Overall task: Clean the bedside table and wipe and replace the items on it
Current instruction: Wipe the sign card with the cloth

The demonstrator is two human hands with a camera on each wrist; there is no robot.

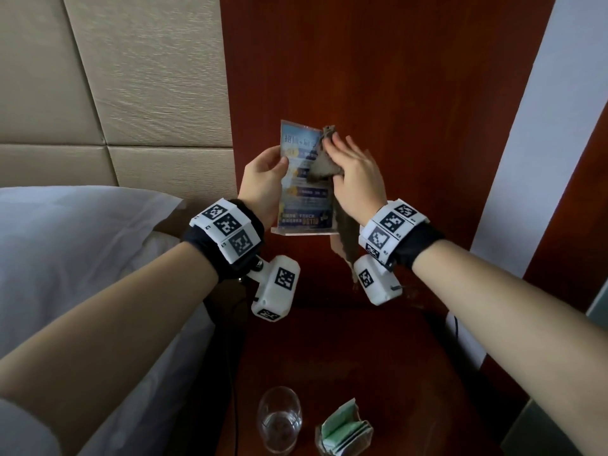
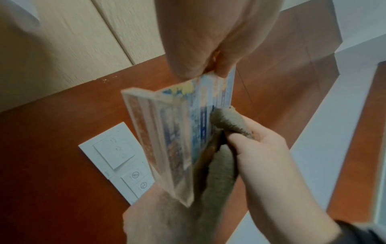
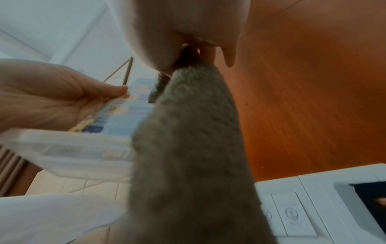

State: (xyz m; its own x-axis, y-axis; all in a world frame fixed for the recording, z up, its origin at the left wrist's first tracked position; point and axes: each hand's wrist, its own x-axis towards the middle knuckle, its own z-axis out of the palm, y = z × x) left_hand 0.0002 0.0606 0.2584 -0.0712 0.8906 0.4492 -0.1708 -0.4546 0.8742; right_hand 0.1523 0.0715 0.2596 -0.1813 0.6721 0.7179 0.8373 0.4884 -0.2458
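Clear acrylic, slick and hard-edged, is what my left hand (image 1: 263, 179) holds: I pinch the acrylic sign stand (image 1: 304, 179) by its left edge, thumb on the printed face and fingers behind, in the middle of the head view, lifted off the bedside table (image 1: 345, 363). My right hand (image 1: 353, 172) holds a grey-brown cloth (image 1: 320, 166) against the stand's right side, thumb curled in on it as the left wrist view shows, the outer fingers fairly straight; the cloth's loose tail hangs down past the stand's base toward the centre of the frame.

My worry is that one-edge pinch. If I rub hard on the right side, I judge the stand could pivot or slide out of my left fingers and fall toward the table. In the lower centre of the frame stands a drinking glass (image 1: 279, 419), and just to its right a small clear holder of green packets (image 1: 343, 429); both lie roughly under my arms. A dropped stand might hit the glass, or the trailing cloth might catch something there if I lower my hands. The printed card inside could also shift if the cloth snags the top edge.

At the lower left of the left wrist view a white switch panel (image 2: 117, 158) sits on the wood panelling.
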